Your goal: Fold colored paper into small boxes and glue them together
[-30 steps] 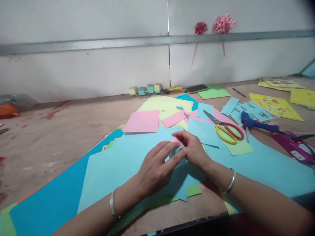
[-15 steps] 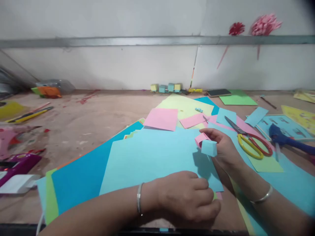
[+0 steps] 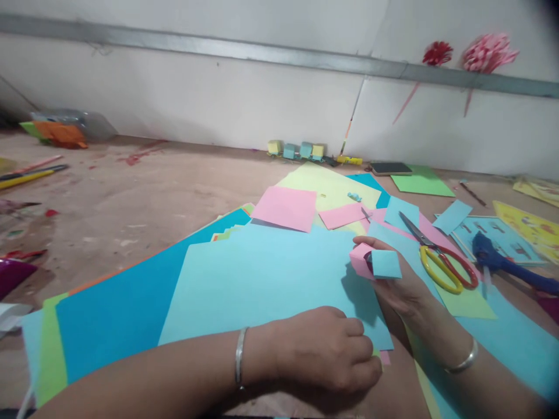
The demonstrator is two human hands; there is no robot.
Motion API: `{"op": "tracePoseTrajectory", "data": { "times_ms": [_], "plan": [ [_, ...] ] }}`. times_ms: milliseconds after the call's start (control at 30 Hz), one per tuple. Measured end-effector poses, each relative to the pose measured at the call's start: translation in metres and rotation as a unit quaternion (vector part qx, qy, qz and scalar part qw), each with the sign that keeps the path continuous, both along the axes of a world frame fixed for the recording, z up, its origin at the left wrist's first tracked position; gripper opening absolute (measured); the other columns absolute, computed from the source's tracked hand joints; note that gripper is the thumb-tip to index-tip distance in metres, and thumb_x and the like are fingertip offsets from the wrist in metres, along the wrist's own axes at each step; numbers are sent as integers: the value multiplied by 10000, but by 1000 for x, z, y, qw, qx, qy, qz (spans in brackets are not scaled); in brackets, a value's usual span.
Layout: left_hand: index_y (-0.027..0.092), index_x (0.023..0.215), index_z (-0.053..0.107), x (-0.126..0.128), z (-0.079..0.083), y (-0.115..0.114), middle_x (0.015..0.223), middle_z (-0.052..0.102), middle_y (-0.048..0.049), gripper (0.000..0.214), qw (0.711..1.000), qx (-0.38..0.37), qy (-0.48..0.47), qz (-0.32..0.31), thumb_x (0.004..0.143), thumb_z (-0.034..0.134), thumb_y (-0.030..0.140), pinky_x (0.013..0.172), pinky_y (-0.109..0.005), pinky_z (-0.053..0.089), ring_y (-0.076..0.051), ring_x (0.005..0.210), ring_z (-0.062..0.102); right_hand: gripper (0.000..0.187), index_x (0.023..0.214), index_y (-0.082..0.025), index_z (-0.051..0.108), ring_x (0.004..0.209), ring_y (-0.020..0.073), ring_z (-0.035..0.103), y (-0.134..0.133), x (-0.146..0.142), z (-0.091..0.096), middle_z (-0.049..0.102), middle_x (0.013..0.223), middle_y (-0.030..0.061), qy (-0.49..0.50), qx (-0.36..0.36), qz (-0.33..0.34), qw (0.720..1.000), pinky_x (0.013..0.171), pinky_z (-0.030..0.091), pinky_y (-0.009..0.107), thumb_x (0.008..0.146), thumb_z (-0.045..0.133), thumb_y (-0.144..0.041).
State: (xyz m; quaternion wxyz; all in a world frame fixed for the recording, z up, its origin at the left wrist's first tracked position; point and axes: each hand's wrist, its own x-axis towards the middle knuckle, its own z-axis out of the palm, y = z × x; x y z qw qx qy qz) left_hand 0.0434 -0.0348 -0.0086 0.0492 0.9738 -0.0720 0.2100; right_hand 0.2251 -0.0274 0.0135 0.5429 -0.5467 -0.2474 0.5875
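Note:
My right hand (image 3: 402, 291) is closed around a small folded paper piece, a pink paper box (image 3: 360, 259) joined side by side with a light blue paper box (image 3: 388, 265). A dark gap shows between the two boxes. It is held just above a large light blue sheet (image 3: 262, 279), casting a shadow there. My left hand (image 3: 325, 352) lies curled into a fist at the sheet's front edge, knuckles up; the inside of the fist is hidden. Close to my right hand lie scissors (image 3: 443, 262) with one yellow and one red handle.
A blue-handled tool (image 3: 498, 256) lies right of the scissors. Pink paper (image 3: 286, 208) and other coloured sheets overlap beyond. Against the wall stand small yellow and blue paper blocks (image 3: 297, 150) and a dark phone-like slab (image 3: 391, 169). Pens (image 3: 32, 174) lie at left.
My right hand has turned the paper piece slightly, so the blue box faces more toward me. The left fist stays almost in place. The whole view has tilted and shifted.

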Motion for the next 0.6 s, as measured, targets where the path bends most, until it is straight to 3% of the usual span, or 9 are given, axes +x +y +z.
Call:
{"op": "tracePoseTrajectory", "data": {
  "times_ms": [233,400,500,600],
  "plan": [
    [140,763,611,1,-3,3,680,567,-24,157,999,-28,-18,-3,899,538,167,454,-315,320,-164,610,494,399,992,-262,667,570,156,552,-1,9,-10,607,651,-24,-13,32,40,999,567,484,314,614,774,-326],
    [149,796,590,0,-4,3,671,553,-15,149,999,-26,-21,20,916,506,177,471,-308,325,-169,602,481,442,1076,-279,656,579,149,543,-4,11,-13,595,656,-38,24,20,54,998,580,480,310,644,749,-283],
    [157,819,554,1,-6,6,690,562,-18,138,987,-75,-81,119,915,455,153,521,-298,372,-171,626,487,466,1098,-277,662,570,131,530,-5,9,-11,593,649,-49,79,16,64,995,569,467,283,644,755,-224],
    [167,847,512,3,-7,14,748,579,-35,145,935,-161,-184,256,951,455,250,578,-302,431,-180,682,511,522,1089,-254,677,577,129,543,-6,5,-4,614,677,-40,76,12,64,995,556,468,267,582,787,-195]
  ]
}}
